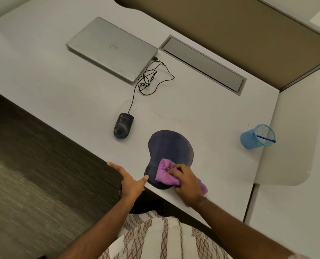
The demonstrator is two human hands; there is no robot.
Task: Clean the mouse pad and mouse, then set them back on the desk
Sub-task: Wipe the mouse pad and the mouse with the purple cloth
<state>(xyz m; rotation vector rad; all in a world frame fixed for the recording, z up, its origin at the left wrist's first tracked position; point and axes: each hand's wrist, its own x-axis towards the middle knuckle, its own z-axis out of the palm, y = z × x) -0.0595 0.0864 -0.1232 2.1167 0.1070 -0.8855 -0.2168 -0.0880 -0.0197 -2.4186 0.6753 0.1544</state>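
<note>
A dark blue mouse pad [170, 146] with a wrist rest lies near the front edge of the white desk [52, 75]. My right hand [188, 181] presses a folded purple cloth [164, 171] onto the pad's near end, over the wrist rest. My left hand [130, 181] rests flat on the desk edge, its thumb touching the pad's left side. A dark wired mouse [123, 125] sits on the desk up and left of the pad, apart from it.
A closed silver laptop [111, 48] lies at the back, the mouse's black cable [149, 77] coiled beside it. A grey cable hatch [202, 64] sits to its right. A blue mesh pen cup [258, 136] with a pen stands at the right.
</note>
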